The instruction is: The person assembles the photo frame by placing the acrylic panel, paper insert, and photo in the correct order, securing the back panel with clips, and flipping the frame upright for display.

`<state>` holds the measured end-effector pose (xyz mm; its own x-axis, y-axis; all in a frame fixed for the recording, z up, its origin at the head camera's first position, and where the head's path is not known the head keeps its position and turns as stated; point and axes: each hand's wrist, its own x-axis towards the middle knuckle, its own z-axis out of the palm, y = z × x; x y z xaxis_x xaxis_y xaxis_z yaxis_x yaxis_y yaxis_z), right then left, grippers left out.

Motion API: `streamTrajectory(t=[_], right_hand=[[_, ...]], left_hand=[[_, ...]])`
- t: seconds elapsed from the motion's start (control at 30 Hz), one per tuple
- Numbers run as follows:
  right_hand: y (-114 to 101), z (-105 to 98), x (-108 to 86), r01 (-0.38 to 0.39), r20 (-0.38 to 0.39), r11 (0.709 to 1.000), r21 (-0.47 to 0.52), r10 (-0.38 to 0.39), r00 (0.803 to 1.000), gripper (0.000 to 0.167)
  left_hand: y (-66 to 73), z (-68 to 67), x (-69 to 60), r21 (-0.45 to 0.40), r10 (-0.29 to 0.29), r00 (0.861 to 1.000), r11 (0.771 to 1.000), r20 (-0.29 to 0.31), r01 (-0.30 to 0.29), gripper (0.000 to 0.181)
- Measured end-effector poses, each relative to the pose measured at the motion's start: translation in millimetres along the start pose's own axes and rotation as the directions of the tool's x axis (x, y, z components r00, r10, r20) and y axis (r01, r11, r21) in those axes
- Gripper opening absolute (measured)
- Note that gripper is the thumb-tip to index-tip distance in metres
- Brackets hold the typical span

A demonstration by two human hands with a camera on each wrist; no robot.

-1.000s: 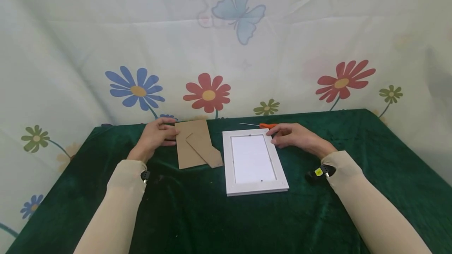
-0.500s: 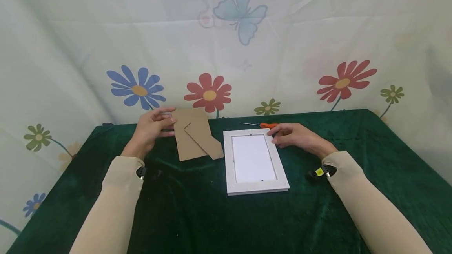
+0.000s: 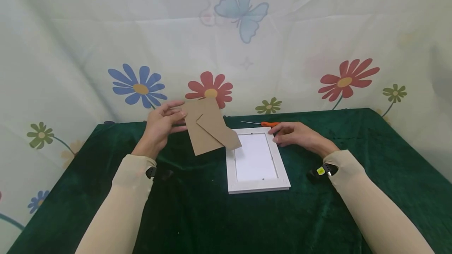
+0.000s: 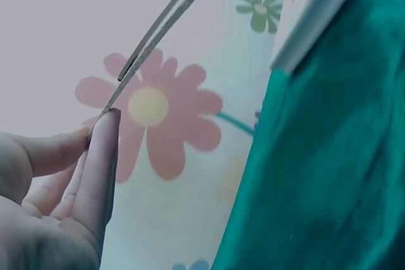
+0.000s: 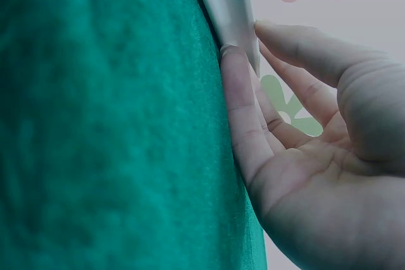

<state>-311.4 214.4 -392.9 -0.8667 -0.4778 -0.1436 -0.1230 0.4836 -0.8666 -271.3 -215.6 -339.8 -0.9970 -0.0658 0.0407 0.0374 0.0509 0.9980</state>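
Observation:
My left hand (image 3: 159, 126) pinches the left edge of a brown picture-frame backing board (image 3: 201, 128), thumb on one face and fingers on the other. In the left wrist view the board (image 4: 158, 36) is edge-on, raised off the cloth, with its stand flap slightly apart from it. The board's lower right corner overlaps the upper left of a white picture frame (image 3: 259, 185) in the head view. That frame lies flat with a white sheet (image 3: 256, 160) inside its opening. My right hand (image 3: 298, 136) holds the frame's upper right edge, thumb and fingers around its side (image 5: 234, 11).
A screwdriver with an orange handle (image 3: 269, 124) lies just behind the frame, its thin shaft pointing left. Dark green cloth (image 3: 197, 218) covers the table. A white curtain (image 3: 300, 38) printed with flowers and a butterfly hangs behind the table's far edge.
My left hand has lifted the backing board off the cloth and carried it rightward until it overlaps the frame. The right hand and the frame have stayed in place.

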Motion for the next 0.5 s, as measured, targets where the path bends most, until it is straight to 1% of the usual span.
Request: streamTrajectory(t=[0.17,0.3,0.5], right_hand=[[0.3,-0.6,0.7,0.001,0.000,1.000,0.003,-0.001,1.000,0.049],[0.2,-0.3,1.7,-0.003,-0.002,1.000,0.003,0.003,1.000,0.049],[1.1,0.4,2.7,0.001,-0.001,1.000,0.004,-0.001,1.000,0.048]], left_hand=[[-0.3,13.0,-1.6,-0.040,-0.016,1.000,0.999,-0.011,0.016,0.048],[-1.4,22.6,-3.5,-0.048,-0.034,0.999,0.998,-0.003,0.034,0.048],[-1.4,33.1,-5.9,-0.039,-0.010,1.000,0.999,0.013,0.011,0.049]])
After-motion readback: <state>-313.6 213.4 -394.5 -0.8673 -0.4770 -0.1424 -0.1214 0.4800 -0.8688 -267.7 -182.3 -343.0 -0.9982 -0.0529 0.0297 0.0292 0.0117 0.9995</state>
